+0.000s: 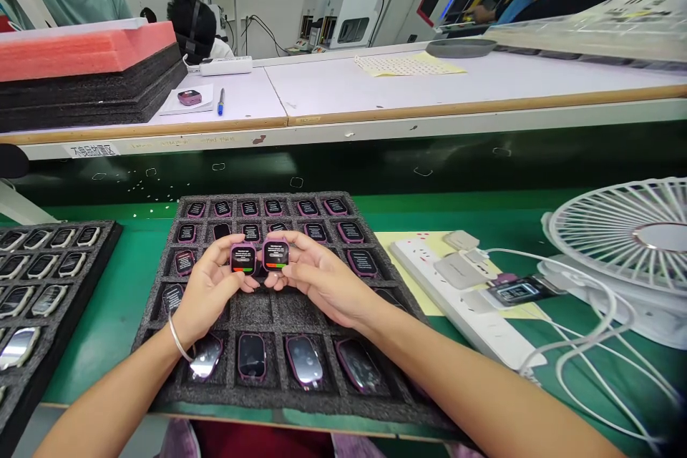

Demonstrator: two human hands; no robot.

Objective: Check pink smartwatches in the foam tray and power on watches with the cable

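My left hand [215,286] pinches a strapless smartwatch [243,258] with a purple case by its edges. My right hand [316,272] grips a second purple smartwatch [275,255] the same way, right beside the first. Both screens are lit, with white text, a grey button and a red and green strip at the bottom. Below the hands lies a black foam tray [257,396] with square compartments. Several more purple watches sit in it; those in the far rows show text, while the nearest row has dark or reflective screens. The hands and forearms hide some compartments.
At the left is another foam tray [80,308] of light-cased watches. A white power strip [461,300] with chargers and cables lies to the right, by a white fan [633,243]. Beyond, a raised shelf [322,93] bears foam sheets [86,79] and a pen [220,102]. Other people are behind it.
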